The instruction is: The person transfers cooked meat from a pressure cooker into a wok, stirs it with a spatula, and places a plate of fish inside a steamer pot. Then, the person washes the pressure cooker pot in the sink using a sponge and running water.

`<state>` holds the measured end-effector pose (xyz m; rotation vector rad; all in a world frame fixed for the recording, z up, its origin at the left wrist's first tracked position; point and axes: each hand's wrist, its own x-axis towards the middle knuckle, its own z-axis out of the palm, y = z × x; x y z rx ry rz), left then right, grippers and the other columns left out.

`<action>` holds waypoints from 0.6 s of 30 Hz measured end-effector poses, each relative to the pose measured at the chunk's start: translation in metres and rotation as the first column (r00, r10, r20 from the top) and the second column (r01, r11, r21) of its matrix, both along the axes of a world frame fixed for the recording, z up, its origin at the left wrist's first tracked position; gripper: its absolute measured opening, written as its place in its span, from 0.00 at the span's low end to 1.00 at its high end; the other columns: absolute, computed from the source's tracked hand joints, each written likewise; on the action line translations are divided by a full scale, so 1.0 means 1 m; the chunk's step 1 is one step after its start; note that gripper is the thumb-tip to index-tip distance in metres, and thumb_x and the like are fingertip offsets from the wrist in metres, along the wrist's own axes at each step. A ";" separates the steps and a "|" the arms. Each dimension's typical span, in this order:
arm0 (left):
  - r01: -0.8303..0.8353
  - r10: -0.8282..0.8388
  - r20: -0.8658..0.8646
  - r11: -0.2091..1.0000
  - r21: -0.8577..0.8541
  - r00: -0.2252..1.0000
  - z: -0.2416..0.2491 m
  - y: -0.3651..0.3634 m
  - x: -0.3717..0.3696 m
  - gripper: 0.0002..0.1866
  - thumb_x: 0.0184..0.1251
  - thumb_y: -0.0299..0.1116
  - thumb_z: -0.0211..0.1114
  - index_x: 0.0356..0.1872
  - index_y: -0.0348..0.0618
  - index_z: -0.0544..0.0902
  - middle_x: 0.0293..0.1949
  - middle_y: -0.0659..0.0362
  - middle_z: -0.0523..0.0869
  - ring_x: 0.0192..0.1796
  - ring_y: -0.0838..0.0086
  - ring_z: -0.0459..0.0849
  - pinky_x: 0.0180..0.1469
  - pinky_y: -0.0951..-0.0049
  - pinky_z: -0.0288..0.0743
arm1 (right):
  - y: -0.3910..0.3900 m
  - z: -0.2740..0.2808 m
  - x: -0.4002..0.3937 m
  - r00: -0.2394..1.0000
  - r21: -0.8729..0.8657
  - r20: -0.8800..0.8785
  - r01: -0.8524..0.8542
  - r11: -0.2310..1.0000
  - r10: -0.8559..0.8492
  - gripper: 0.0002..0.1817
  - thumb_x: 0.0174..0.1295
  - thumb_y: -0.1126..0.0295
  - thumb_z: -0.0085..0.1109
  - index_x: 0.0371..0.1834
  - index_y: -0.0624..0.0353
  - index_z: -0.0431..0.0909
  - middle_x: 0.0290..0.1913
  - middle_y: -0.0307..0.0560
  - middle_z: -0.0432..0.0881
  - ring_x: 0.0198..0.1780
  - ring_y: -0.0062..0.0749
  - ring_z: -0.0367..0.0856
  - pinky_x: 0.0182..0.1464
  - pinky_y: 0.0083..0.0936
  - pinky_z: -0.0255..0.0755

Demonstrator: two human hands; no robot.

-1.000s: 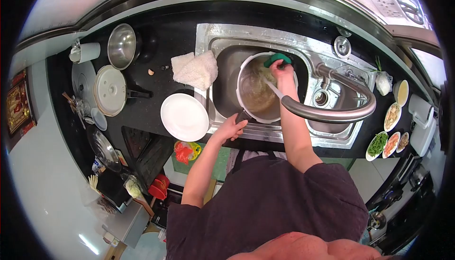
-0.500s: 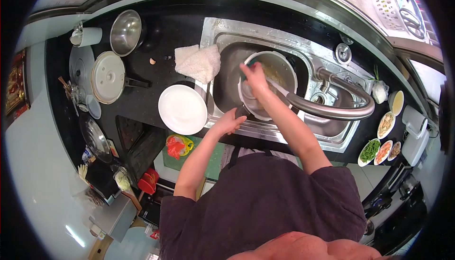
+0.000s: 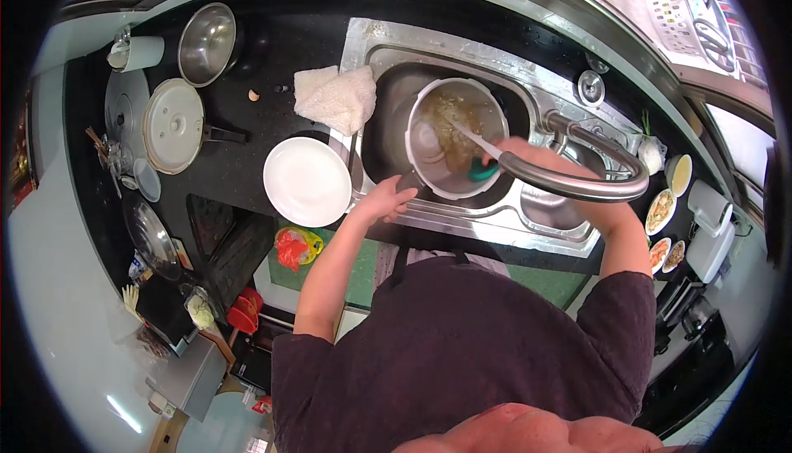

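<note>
A metal pot [image 3: 412, 143] with a pale rim sits in the left basin of the sink [image 3: 384, 143]. Cloudy brownish water swirls inside it as a stream runs in from the curved faucet [image 3: 577, 186]. My left hand [image 3: 386, 200] is closed around the pot's dark handle [image 3: 409, 181], on the side nearest me. At the pot's right inner wall, my right hand [image 3: 528, 156] holds a green scrubbing pad [image 3: 483, 172]. The faucet hides part of that hand and its fingers.
Left of the sink lie a white plate [image 3: 307, 182], a folded towel [image 3: 334, 98], a steel bowl [image 3: 206, 44] and a pot lid [image 3: 174, 127]. Small dishes of chopped food, one a bowl of pale yellow contents [image 3: 680, 176], line the right counter. The faucet arches over the right basin.
My right hand has swept with the green pad from the pot's upper left to its lower right side. My left hand keeps the handle. The view has shifted slightly.
</note>
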<state>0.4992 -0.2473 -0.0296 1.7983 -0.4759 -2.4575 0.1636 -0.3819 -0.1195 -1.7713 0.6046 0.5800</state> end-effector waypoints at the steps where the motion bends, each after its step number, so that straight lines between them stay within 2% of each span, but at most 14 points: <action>1: 0.033 -0.032 0.018 0.999 -0.027 0.999 -0.001 0.001 0.000 0.46 0.65 0.42 0.64 0.72 0.32 0.44 0.22 0.59 0.74 0.16 0.80 0.65 0.16 0.78 0.58 | -0.021 0.011 0.008 0.981 -0.283 0.000 -0.185 0.941 0.193 0.11 0.50 0.65 0.63 0.38 0.50 0.82 0.42 0.45 0.79 0.45 0.41 0.81 0.46 0.36 0.75; 3: 0.100 -0.096 0.055 0.992 -0.081 0.994 -0.004 0.001 -0.001 0.46 0.64 0.44 0.64 0.71 0.30 0.46 0.24 0.57 0.76 0.17 0.79 0.66 0.16 0.77 0.60 | -0.053 -0.004 0.016 0.951 -0.618 -0.043 -0.265 0.740 0.305 0.09 0.52 0.66 0.56 0.34 0.52 0.83 0.42 0.48 0.78 0.44 0.42 0.80 0.45 0.36 0.76; 4: 0.128 -0.122 0.068 0.987 -0.099 0.990 -0.004 0.000 0.000 0.46 0.63 0.46 0.64 0.71 0.29 0.47 0.25 0.55 0.77 0.17 0.78 0.68 0.17 0.77 0.62 | -0.070 0.009 0.028 0.943 -0.702 -0.055 -0.269 0.659 0.327 0.09 0.53 0.66 0.55 0.34 0.53 0.82 0.44 0.47 0.76 0.47 0.40 0.78 0.46 0.35 0.75; 5: 0.153 -0.143 0.084 0.981 -0.119 0.986 -0.004 -0.003 0.002 0.47 0.63 0.47 0.64 0.70 0.28 0.48 0.26 0.53 0.79 0.18 0.77 0.70 0.17 0.76 0.63 | -0.086 0.026 0.046 0.934 -0.779 -0.069 -0.271 0.566 0.351 0.09 0.53 0.66 0.54 0.34 0.54 0.81 0.46 0.46 0.75 0.50 0.39 0.76 0.47 0.34 0.75; 8: 0.231 -0.217 0.100 0.961 -0.152 0.971 -0.009 -0.006 0.006 0.47 0.62 0.48 0.65 0.70 0.26 0.50 0.29 0.50 0.80 0.20 0.75 0.74 0.18 0.75 0.66 | -0.103 0.033 0.067 0.819 -0.845 -0.077 -0.356 0.399 0.568 0.14 0.54 0.67 0.52 0.42 0.54 0.79 0.48 0.44 0.71 0.53 0.36 0.72 0.49 0.32 0.73; 11: 0.278 -0.247 0.164 0.937 -0.213 0.955 -0.014 -0.001 0.002 0.47 0.62 0.48 0.65 0.70 0.26 0.50 0.30 0.48 0.81 0.21 0.75 0.76 0.18 0.75 0.68 | -0.104 0.040 0.080 0.854 -0.942 0.073 -0.111 0.318 0.516 0.20 0.54 0.67 0.50 0.52 0.56 0.75 0.47 0.41 0.69 0.52 0.33 0.71 0.49 0.29 0.73; 12: 0.288 -0.244 0.197 0.928 -0.238 0.950 -0.013 0.004 0.000 0.47 0.62 0.49 0.65 0.69 0.26 0.50 0.30 0.48 0.82 0.21 0.74 0.77 0.18 0.75 0.68 | -0.103 0.044 0.081 0.864 -0.934 -0.014 -0.191 0.302 0.504 0.25 0.54 0.68 0.50 0.59 0.54 0.72 0.48 0.40 0.69 0.54 0.29 0.69 0.50 0.23 0.72; 15: 0.147 -0.126 0.120 0.970 -0.193 0.985 -0.013 0.015 0.001 0.44 0.66 0.44 0.63 0.71 0.30 0.46 0.18 0.65 0.69 0.15 0.83 0.63 0.16 0.79 0.57 | -0.086 0.029 0.068 0.888 -0.933 -0.084 -0.229 0.278 0.451 0.25 0.54 0.68 0.50 0.58 0.55 0.72 0.48 0.40 0.69 0.54 0.29 0.69 0.48 0.21 0.74; 16: 0.084 -0.074 0.066 0.984 -0.154 0.995 -0.012 0.015 0.003 0.44 0.67 0.44 0.62 0.71 0.31 0.45 0.18 0.66 0.69 0.16 0.83 0.63 0.16 0.80 0.57 | -0.078 0.027 0.059 0.908 -0.911 -0.089 -0.241 0.336 0.409 0.25 0.53 0.69 0.51 0.59 0.55 0.72 0.47 0.42 0.70 0.52 0.33 0.71 0.45 0.23 0.76; 18: -0.037 0.035 -0.035 0.997 -0.061 0.999 -0.007 0.015 0.008 0.44 0.67 0.43 0.62 0.72 0.32 0.44 0.17 0.67 0.67 0.16 0.84 0.61 0.16 0.80 0.56 | -0.048 0.025 0.028 0.976 -0.891 -0.043 -0.135 0.433 0.215 0.25 0.53 0.70 0.51 0.58 0.57 0.72 0.46 0.45 0.71 0.48 0.36 0.73 0.41 0.25 0.77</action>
